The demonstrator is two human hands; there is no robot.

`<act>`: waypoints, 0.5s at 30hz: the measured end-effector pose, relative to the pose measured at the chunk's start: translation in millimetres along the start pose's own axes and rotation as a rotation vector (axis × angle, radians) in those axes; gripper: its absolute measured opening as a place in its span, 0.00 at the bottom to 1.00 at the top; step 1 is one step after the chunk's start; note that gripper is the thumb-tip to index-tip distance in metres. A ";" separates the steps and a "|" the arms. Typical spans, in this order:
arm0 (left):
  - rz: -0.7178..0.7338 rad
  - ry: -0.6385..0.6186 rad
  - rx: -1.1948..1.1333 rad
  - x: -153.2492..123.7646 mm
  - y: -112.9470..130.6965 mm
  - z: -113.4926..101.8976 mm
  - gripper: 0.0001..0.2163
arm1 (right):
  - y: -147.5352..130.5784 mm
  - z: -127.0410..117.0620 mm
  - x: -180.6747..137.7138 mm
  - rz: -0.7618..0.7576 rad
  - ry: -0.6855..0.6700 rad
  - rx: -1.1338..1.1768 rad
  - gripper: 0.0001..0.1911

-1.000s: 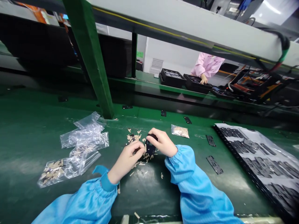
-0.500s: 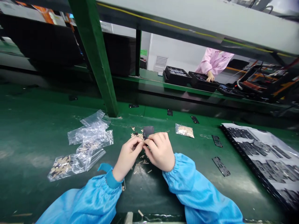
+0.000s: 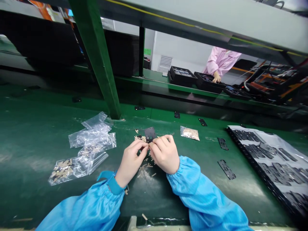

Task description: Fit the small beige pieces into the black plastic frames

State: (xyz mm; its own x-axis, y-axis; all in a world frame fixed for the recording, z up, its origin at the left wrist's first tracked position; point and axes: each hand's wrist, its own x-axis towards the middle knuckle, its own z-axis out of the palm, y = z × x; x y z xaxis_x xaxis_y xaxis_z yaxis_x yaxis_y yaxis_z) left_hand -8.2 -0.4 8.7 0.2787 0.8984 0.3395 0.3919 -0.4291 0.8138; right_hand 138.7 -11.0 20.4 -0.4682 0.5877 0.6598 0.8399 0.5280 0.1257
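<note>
My left hand (image 3: pixel 131 162) and my right hand (image 3: pixel 164 154) meet at the middle of the green bench, fingertips pinched together on a small flat black plate (image 3: pixel 149 133) that sticks up just above them. Both hands are closed on it. Under and around the hands lie several small tan pieces (image 3: pixel 143 166) scattered on the bench. Blue sleeves cover both arms.
Clear plastic bags (image 3: pixel 92 138) lie to the left, one holding tan pieces (image 3: pixel 63 169). A small bag (image 3: pixel 189 133) and loose black plates (image 3: pixel 226 169) lie right of my hands. A tray of black plates (image 3: pixel 271 160) fills the right. A green post (image 3: pixel 101 64) stands behind. A person in pink (image 3: pixel 220 64) works at the far bench.
The black part was held low between my hands; it has been turned and raised so the flat plate stands above my pinched fingertips. My hands have drawn closer together.
</note>
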 end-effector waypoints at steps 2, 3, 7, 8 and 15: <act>0.007 -0.005 0.031 -0.2 1.0 -0.1 0.07 | -0.1 1.6 -0.8 -0.010 -0.015 -0.004 0.11; 0.010 -0.006 0.041 -0.3 1.6 0.0 0.07 | -0.3 2.5 -1.2 -0.014 -0.018 -0.002 0.11; 0.017 -0.011 0.065 -1.2 3.7 1.0 0.07 | -1.3 5.6 -1.8 -0.002 -0.022 0.012 0.11; 0.020 -0.015 0.067 -1.3 3.8 1.2 0.07 | -0.9 5.4 -1.7 0.009 -0.025 0.017 0.11; 0.025 0.050 0.046 1.2 0.7 -3.0 0.07 | 9.4 -10.7 1.6 0.170 -0.060 0.109 0.08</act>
State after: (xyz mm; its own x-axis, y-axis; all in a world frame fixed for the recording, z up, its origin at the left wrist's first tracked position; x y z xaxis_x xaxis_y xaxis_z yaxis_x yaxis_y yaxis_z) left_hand -10.3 0.6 11.1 0.2455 0.8902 0.3838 0.4257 -0.4548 0.7823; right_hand 148.7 -11.7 30.6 -0.3403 0.7077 0.6192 0.8751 0.4794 -0.0671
